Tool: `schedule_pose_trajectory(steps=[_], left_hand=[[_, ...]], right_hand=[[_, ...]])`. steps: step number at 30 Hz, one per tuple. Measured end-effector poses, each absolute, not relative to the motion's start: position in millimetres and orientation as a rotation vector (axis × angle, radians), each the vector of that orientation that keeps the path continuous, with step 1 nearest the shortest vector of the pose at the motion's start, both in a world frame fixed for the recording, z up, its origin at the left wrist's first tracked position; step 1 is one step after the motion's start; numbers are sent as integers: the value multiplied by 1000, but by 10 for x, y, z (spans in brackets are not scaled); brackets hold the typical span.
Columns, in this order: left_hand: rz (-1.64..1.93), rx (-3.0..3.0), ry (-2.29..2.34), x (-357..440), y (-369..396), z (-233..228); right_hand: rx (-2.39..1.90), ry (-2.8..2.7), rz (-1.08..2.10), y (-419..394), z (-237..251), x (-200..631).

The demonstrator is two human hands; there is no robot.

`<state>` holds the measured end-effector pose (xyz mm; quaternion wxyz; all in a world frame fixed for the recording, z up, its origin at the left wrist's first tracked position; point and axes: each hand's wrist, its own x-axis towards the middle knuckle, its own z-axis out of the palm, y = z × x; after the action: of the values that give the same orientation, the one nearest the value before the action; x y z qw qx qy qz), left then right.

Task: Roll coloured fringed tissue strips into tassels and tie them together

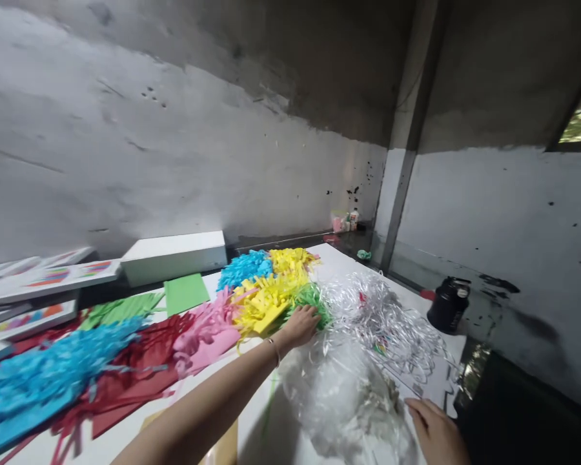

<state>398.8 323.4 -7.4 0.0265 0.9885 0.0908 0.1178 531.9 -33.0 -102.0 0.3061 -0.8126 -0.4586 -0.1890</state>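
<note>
On the table, silver ribbon and clear plastic look feather-light and slippery. My left hand closes on soft, tearable green fringe; my right hand rests open.

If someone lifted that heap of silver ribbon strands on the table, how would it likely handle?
The silver ribbon heap looks thin, curly and loosely tangled, so it is probably floppy and light, likely lifting as a trailing clump. Its glossy shine suggests slippery strands. The left hand rests at its edge beside the green fringe, which loose strands might snag.
</note>
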Motion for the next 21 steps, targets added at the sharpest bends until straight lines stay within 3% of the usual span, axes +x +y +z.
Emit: schedule_pose_trajectory(steps=[15,21], left_hand=[[164,3176,259,4093,3507,-159],[444,2881,443,4141,3652,-14]], right_hand=[[-2226,-1250,-129,261,-940,5249],[-2098,-1223,122,31,-960,5505]])
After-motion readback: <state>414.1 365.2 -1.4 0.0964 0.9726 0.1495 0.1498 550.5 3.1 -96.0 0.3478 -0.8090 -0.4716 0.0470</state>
